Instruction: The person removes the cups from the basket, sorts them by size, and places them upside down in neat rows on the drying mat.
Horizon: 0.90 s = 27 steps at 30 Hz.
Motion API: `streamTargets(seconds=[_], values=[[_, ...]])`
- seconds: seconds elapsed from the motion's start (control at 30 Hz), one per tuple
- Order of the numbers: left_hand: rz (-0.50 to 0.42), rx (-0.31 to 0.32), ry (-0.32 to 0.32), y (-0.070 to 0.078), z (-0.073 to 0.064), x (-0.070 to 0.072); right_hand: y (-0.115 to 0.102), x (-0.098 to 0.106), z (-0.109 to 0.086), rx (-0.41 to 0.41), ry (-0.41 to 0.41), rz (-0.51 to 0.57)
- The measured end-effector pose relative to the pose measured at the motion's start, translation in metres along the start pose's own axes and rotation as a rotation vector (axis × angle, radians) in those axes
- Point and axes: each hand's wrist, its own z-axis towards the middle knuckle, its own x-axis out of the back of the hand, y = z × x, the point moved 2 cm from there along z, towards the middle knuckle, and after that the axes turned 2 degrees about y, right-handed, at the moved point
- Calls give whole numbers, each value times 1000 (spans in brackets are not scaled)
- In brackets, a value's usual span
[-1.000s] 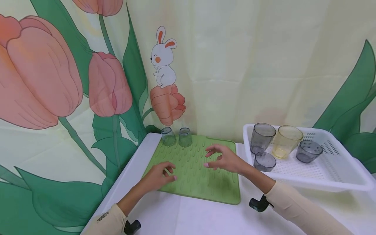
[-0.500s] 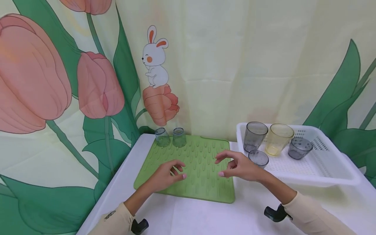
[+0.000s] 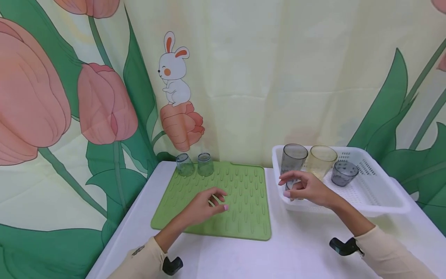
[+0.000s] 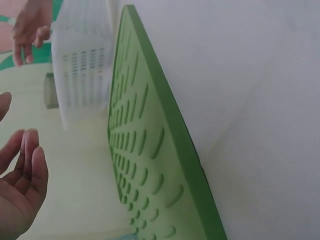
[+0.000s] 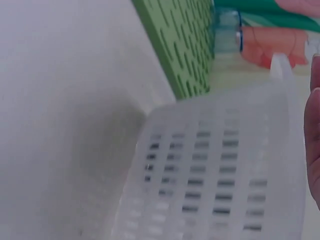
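Right hand: released, thumb and fingertips parted, nothing between them; it hangs over the left end of the white basket, right of frame.
Low grey glass: mostly hidden behind those fingers; I can't tell whether they touch it. I'd spread the thumb wider than its rim, then pinch its sides gently.
Tall grey glass: basket's upper left, close to the yellow glass; I judge a straight lift safest, since tilting could knock the pair.
Small grey glass: farther right in the basket, with more room for fingers.
Basket rim: the right wrist view puts the hand above it; I'd raise any glass well past it before going sideways.
Left hand: loosely bent, holding nothing, above the green mat, lower centre.
Two bluish glasses: mat's upper left corner; I'd steer wide of them.
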Motion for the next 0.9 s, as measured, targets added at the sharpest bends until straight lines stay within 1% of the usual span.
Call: streamTargets(seconds=[0.1,0.23,0.33,0.47,0.6,0.73,0.9], values=[[-23,-26,-17,4,4,-3,7,13,-3,-30,32,-27],[-43,-49,-39,8,9,-8,17,28,-7,-48,56,-51],[-34,-40,-41,9,13,-11,23,40,-8,-65,68,-79],[-27,-38,-40,10,17,-12,33,54,-9,-124,65,-129],[-25,-38,-41,10,20,-13,43,64,-11,-204,24,-168],[-24,-30,-40,10,23,-13,52,68,-12,-280,-54,-205],[-35,-42,-54,11,26,-16,57,69,-14,-367,-150,-251]])
